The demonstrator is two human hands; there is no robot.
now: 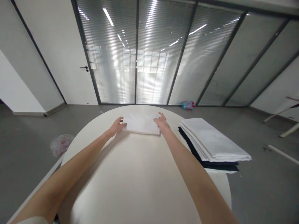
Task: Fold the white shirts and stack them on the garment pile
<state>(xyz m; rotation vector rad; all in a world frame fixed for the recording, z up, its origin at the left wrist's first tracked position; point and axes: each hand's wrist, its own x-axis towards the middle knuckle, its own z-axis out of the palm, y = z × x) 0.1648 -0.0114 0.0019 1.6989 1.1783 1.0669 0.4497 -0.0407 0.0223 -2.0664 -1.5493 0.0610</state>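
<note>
A folded white cloth [141, 123] is at the far side of the round white table [130, 174], between my two hands. My left hand [117, 126] grips its left edge, with the thumb on the near side and the fingers partly behind it. At the right edge, my right hand [161, 121] pinches the cloth with its fingers bent. The underside of the cloth is hidden, so I cannot tell whether it touches the tabletop. To the right of my right forearm lies a stack of folded white cloths [210, 137] with dark layers [219, 165] in it.
The stack overhangs the table's right edge. A clear plastic bag [61, 144] lies on the floor at left. A blue and red object [188, 105] rests by the glass partition [154, 62]. Pale furniture legs [289, 130] stand at the far right.
</note>
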